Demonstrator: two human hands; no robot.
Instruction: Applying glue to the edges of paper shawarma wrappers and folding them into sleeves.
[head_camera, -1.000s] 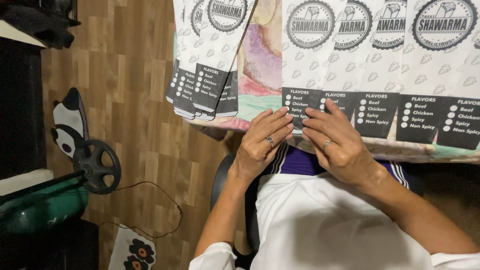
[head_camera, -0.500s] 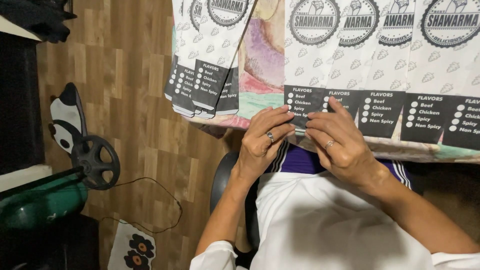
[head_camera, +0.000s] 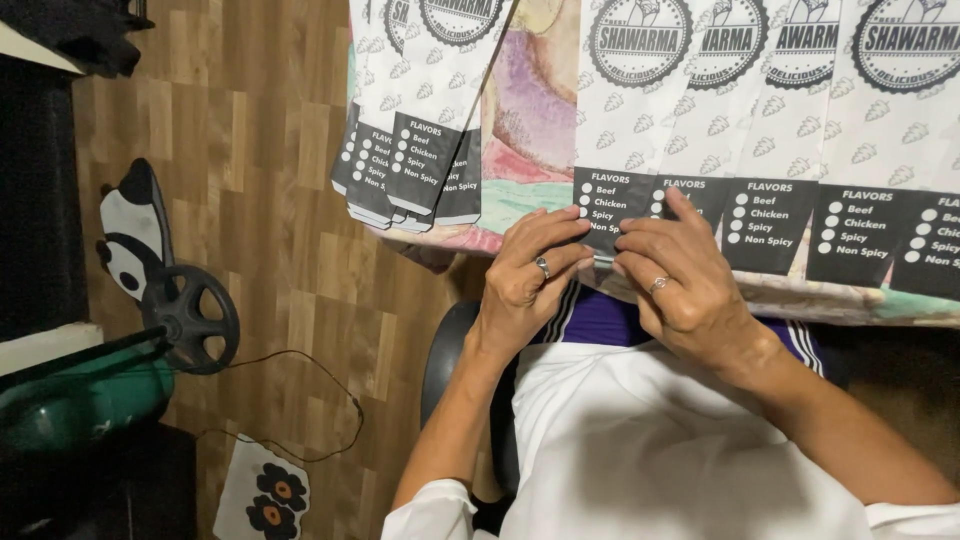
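Observation:
Both hands meet at the bottom edge of a white paper food bag (head_camera: 634, 110) with a round black emblem and a black panel at its foot. My left hand (head_camera: 528, 275), with a ring on one finger, pinches the bag's lower left corner. My right hand (head_camera: 683, 280), also ringed, presses fingertips on the same bottom edge just to the right. The bag lies in a row of like bags (head_camera: 850, 150) overlapping across the table's near edge. A separate stack of such bags (head_camera: 415, 110) hangs over the table's left corner.
The table wears a pastel patterned cloth (head_camera: 535, 110). Wood-look floor (head_camera: 250, 200) spreads to the left, with a panda-shaped item (head_camera: 130, 235), a black toy steering wheel (head_camera: 190, 318), a thin black cable (head_camera: 300, 400) and a green object (head_camera: 80, 400). A flower-print bag (head_camera: 265, 490) lies lower left.
The view has shifted slightly. My fingers have drawn closer together on the bag's bottom edge, the right fingertips now lying over the black panel.

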